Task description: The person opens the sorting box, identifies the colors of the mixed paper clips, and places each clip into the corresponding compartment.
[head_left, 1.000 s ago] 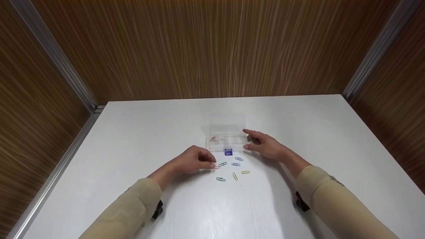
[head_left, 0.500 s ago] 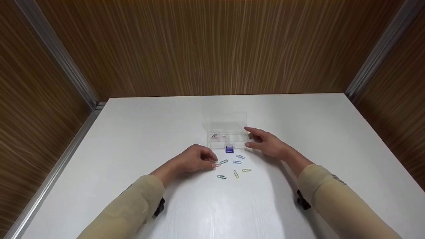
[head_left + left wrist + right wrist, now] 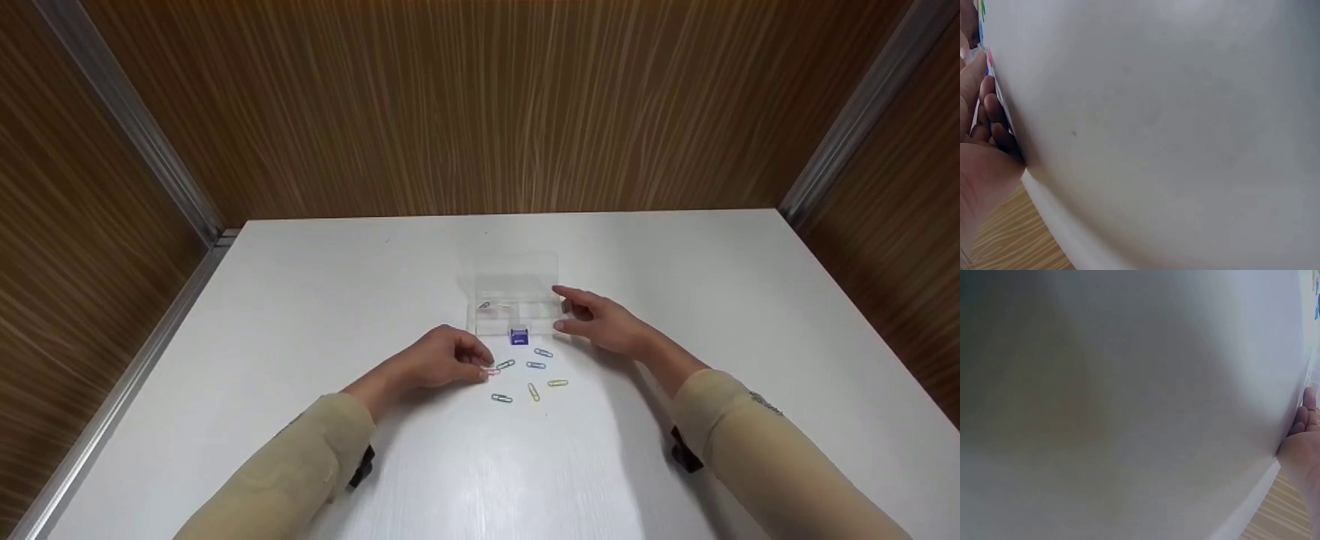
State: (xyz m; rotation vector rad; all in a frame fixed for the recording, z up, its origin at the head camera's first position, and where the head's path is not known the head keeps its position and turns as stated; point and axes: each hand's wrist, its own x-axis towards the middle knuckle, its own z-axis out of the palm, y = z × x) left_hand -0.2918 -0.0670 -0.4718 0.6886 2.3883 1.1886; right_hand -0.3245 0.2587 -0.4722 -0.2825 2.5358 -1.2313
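My left hand [image 3: 448, 358] is low over the white table, its thumb and forefinger pinching the end of a pink paper clip [image 3: 493, 372], which lies flat. A green paper clip [image 3: 506, 364] lies just beyond its fingertips. To the right, my right hand [image 3: 604, 324] holds the right side of a clear plastic box [image 3: 495, 327], thumb near the front corner and forefinger by the raised lid [image 3: 517, 271]. One reddish clip [image 3: 484, 305] is inside the back left compartment. A purple latch [image 3: 519, 336] marks the box's front. Each wrist view catches only part of its hand.
Blue paper clips [image 3: 536, 365], yellow clips [image 3: 557, 383] and another green clip [image 3: 502, 398] lie loose in front of the box on the white table [image 3: 337, 277]. Wood-grain panels [image 3: 480, 112] stand behind and at both sides.
The head view has shifted slightly, so everything sits a little higher in it. Both hands, the box and the clips keep nearly the same places relative to each other.
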